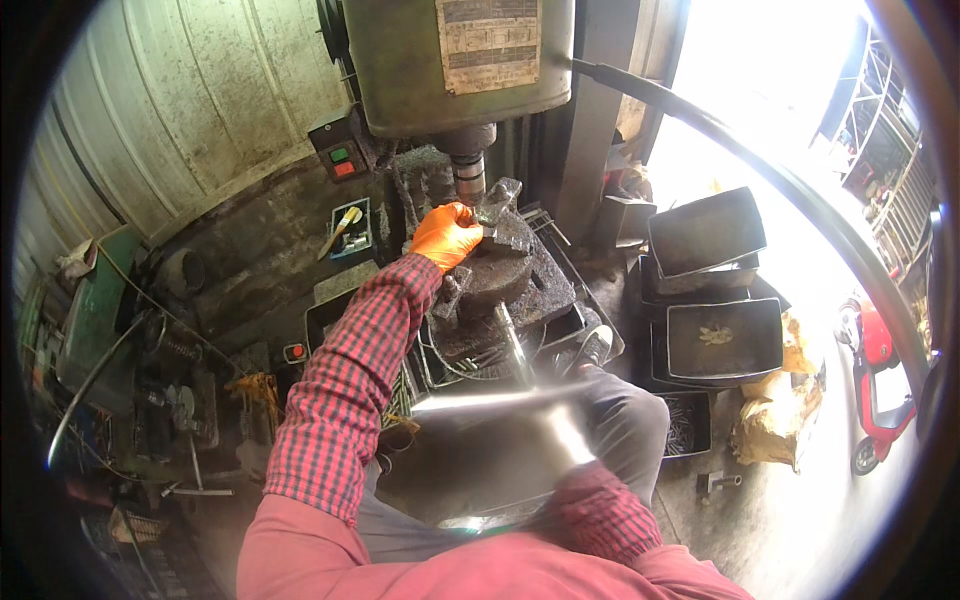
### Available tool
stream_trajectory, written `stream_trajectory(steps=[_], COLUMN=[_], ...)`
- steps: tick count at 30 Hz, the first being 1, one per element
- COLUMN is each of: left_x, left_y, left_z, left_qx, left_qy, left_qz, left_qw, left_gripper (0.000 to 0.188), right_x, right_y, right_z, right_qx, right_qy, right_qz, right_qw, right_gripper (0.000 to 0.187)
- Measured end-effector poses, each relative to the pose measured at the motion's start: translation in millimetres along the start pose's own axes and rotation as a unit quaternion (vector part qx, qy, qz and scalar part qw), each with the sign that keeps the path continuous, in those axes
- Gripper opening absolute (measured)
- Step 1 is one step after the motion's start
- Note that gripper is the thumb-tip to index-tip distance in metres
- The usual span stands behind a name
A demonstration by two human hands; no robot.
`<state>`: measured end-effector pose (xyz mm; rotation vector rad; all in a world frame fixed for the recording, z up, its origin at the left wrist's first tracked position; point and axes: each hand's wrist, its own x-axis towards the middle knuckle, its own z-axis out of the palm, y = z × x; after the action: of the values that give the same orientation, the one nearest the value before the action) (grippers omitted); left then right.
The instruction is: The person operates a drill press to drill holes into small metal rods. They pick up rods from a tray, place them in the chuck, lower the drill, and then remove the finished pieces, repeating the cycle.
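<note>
The person's orange-gloved left hand (447, 237) is right up against the grimy dark metal vise (512, 236), which sits just below the silvery cylindrical drill chuck (468, 180) on a big olive-green metal drill press (455, 75). Fingers are bunched together, but can't tell if they're pinching anything. The right hand (570, 435) is basically a bright blur near a shiny steel bar (513, 345), so no telling its grip.

Blown-out daylight at right, murky lower-left shadow.
</note>
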<state>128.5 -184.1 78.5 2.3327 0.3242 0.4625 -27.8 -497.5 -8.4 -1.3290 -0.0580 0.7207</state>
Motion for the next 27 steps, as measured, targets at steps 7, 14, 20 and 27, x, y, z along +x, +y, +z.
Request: stream_trajectory(steps=[7,14,20,27], left_x=[-3.9,-4.8,-31.0,-11.6], left_y=[-9.3,-37.9,-57.5,-35.7], left_z=[1.9,-7.6,-26.1,-19.4], left_qx=[-0.092,-0.426,-0.380,-0.476], left_qy=[0.015,0.079,0.024,0.042], left_qz=[0.042,-0.021,-0.092,-0.076], left_qw=[0.995,0.901,0.920,0.875], left_gripper=[0.023,0.006,0.011,0.025], right_x=[1.2,-6.4,-31.8,-55.4], right_y=[-11.3,-21.2,-45.8,-32.4], right_z=[27.6,-11.4,-75.4,-68.9], right_qx=[-0.368,-0.669,-0.466,-0.437], right_qy=[-0.166,-0.077,-0.002,-0.045], right_qz=[-0.399,-0.072,-0.275,-0.269], right_qw=[0.823,0.736,0.841,0.857], right_gripper=[0.089,0.053,0.044,0.054])
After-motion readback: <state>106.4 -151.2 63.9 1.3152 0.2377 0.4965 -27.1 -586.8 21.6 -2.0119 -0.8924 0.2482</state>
